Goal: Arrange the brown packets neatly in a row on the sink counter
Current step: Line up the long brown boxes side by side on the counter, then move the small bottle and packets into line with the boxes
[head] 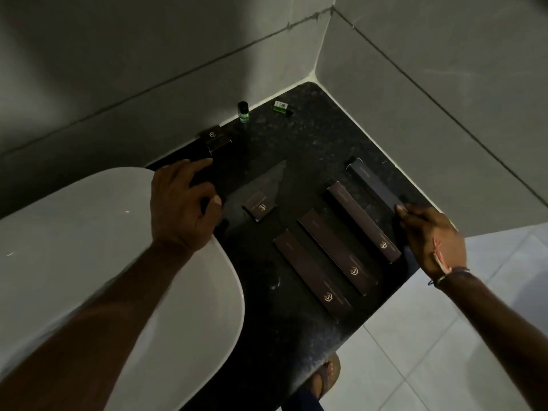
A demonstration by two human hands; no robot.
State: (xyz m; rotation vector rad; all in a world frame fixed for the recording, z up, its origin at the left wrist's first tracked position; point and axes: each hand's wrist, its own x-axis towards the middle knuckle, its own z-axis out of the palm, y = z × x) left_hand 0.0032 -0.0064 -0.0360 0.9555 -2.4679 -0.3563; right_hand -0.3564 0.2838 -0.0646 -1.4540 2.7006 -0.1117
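Note:
Three long brown packets [311, 274] [336, 252] [363, 222] lie side by side, slanted, on the dark speckled sink counter [296, 134]. A fourth long brown packet [372, 182] lies farther right, near the wall, and my right hand [430, 238] pinches its near end with the fingertips. A short brown packet [259, 207] rests in the middle of the counter, and a small brown box [215, 140] stands against the back wall. My left hand [184, 203] is curled over the counter beside the basin. The spot under its fingers is too dark to show whether it holds anything.
The white basin [89, 232] fills the left side. A small green bottle [243, 112] stands at the back wall, and another [281, 106] lies on its side near the corner. Grey tiled walls enclose the counter at back and right. My sandalled foot [326, 378] is on the white floor tiles below the counter's front edge.

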